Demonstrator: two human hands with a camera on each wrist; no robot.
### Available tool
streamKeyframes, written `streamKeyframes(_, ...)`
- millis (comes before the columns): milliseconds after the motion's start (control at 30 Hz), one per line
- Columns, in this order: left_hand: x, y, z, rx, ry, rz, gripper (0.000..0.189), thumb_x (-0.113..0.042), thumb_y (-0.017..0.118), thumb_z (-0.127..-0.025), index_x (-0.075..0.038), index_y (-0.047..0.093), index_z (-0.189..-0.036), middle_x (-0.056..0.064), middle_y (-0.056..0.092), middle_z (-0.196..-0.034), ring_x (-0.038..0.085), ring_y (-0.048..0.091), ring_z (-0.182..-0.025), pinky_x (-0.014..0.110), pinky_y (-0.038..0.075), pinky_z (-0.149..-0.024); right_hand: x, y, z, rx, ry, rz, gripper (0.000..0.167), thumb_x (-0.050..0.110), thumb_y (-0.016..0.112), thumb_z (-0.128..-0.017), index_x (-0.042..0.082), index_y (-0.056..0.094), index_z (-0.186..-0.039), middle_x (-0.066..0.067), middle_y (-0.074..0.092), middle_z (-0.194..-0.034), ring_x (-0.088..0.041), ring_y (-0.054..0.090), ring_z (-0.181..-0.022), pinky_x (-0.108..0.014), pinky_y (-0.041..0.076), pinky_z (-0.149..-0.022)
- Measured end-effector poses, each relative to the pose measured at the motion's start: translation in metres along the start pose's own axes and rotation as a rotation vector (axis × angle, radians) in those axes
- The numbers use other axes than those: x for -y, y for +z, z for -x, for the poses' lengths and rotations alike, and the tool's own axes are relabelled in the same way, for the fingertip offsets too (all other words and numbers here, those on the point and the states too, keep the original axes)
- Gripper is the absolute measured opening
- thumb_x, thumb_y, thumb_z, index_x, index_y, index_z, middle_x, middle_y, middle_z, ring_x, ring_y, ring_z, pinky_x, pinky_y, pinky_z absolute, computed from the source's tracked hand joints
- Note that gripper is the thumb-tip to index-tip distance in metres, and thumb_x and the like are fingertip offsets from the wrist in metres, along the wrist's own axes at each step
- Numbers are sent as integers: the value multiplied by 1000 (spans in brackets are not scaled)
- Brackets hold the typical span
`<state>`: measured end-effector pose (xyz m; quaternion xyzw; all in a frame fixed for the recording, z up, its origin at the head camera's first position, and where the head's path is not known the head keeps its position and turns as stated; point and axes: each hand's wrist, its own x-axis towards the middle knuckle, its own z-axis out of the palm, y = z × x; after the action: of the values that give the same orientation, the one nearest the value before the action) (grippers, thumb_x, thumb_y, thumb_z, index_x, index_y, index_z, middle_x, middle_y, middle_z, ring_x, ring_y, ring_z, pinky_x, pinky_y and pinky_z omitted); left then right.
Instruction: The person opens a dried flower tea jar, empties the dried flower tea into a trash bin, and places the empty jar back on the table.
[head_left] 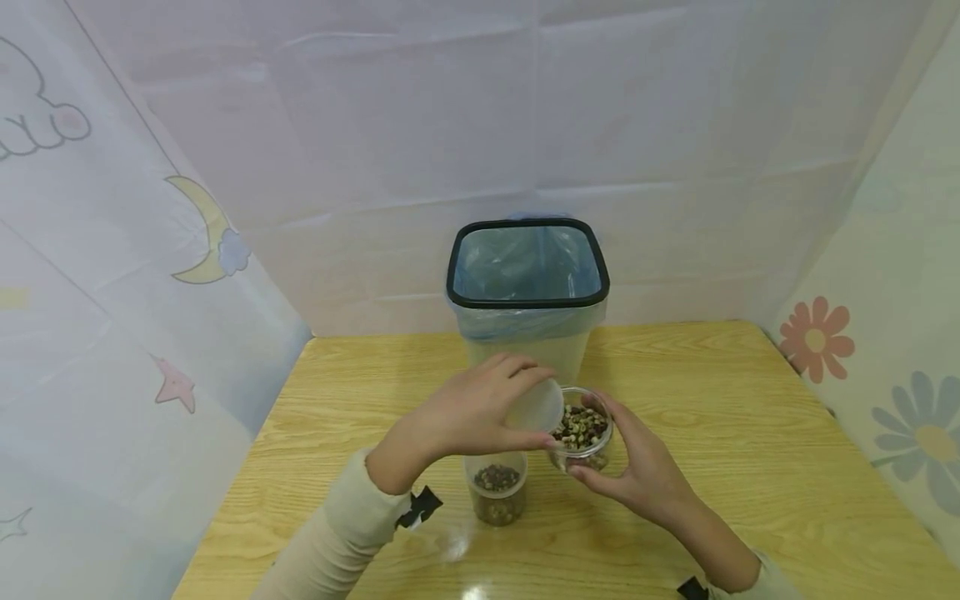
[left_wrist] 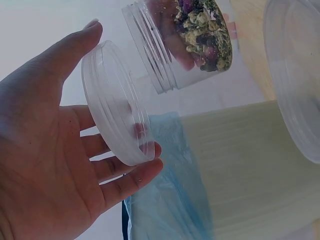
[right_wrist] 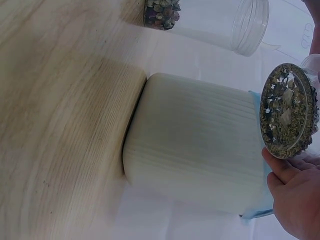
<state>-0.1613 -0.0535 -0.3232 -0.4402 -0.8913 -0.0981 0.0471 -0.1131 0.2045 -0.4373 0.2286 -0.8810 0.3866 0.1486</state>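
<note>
So the left hand (head_left: pixel 480 408) is reaching in from the side with its palm turned toward the jar, and it's pinching a lid (head_left: pixel 538 408) by the edge, thumb on one side and fingers on the other. The right hand (head_left: pixel 637 467) is cupping a jar (head_left: pixel 585 429) from its side, thumb nearer the person and fingers curving round the far side. That jar is hanging in the air above the wooden table (head_left: pixel 712 400), in front of the bin (head_left: pixel 525 333), and the lid is sitting tilted just beside its mouth, with a gap showing in the left wrist view.

Looks-wise, the jar is showing clear walls and a ridged screw neck, with a dried mix of cream, green and dark reddish bits inside. The lid is looking round, shallow and cloudy-clear.

Counting up: two jars, the second jar (head_left: pixel 497 500) standing upright and uncovered on the table with dried bits filling only its lower part; one lid; one bin, which is wearing a blue liner (head_left: pixel 517 258) and a black rim (head_left: pixel 532 304); two hands, both coming out of cream sleeves (head_left: pixel 330 517).
</note>
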Motion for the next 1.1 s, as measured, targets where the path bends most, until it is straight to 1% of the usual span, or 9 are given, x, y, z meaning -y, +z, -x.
streamKeyframes(100,2,-2,2,-7,-8,5,78,-68,63,-89,-21,49,-150,1,52,-145,19,50,-133,37,55,-95,-1,-1,-1,-4,-5,4,97,29,90,-78,19,34,-157,-8,54,-147,-32,53,-132,-59,45,-101)
streamKeyframes(300,6,-3,6,-4,-19,14,79,-68,64,-89,-20,49,-150,2,52,-144,19,51,-133,37,54,-97,-3,-4,-1,-5,-3,9,98,29,91,-77,17,35,-157,-10,55,-147,-34,53,-131,-61,45,-101)
streamKeyframes(500,10,-2,11,6,-38,10,78,-67,65,-89,-21,49,-150,0,52,-144,18,51,-132,37,53,-99,-5,-7,-1,-11,4,9,98,30,91,-77,14,36,-156,-9,54,-147,-37,52,-131,-65,44,-101)
streamKeyframes(600,13,0,14,14,-51,14,78,-68,65,-89,-22,49,-149,-1,52,-144,18,50,-133,37,52,-101,-6,-9,-1,-19,2,15,99,30,92,-75,15,36,-156,-10,55,-146,-38,52,-131,-65,43,-102)
streamKeyframes(833,20,3,24,60,-122,50,80,-75,58,-88,-27,46,-151,-3,48,-148,16,47,-136,40,54,-98,-7,-14,-1,-24,8,23,99,29,92,-75,16,36,-156,-12,55,-145,-40,51,-132,-68,42,-101)
streamKeyframes(900,23,4,27,65,-138,55,80,-75,58,-87,-27,47,-151,-3,48,-149,17,47,-136,40,54,-97,-8,-16,-1,-23,17,24,99,29,92,-75,18,36,-156,-12,55,-146,-40,50,-133,-68,42,-102)
streamKeyframes(1000,25,4,30,69,-153,57,79,-74,60,-88,-27,47,-151,-3,49,-148,18,47,-136,41,53,-98,-8,-19,-1,-24,27,24,100,29,92,-75,20,36,-156,-10,54,-146,-38,50,-133,-66,42,-102)
streamKeyframes(1100,27,4,33,75,-163,64,79,-72,61,-88,-27,47,-151,-2,49,-149,19,47,-136,42,52,-101,-8,-21,-1,-28,24,40,100,29,93,-74,22,36,-156,-7,54,-147,-35,51,-133,-62,44,-103)
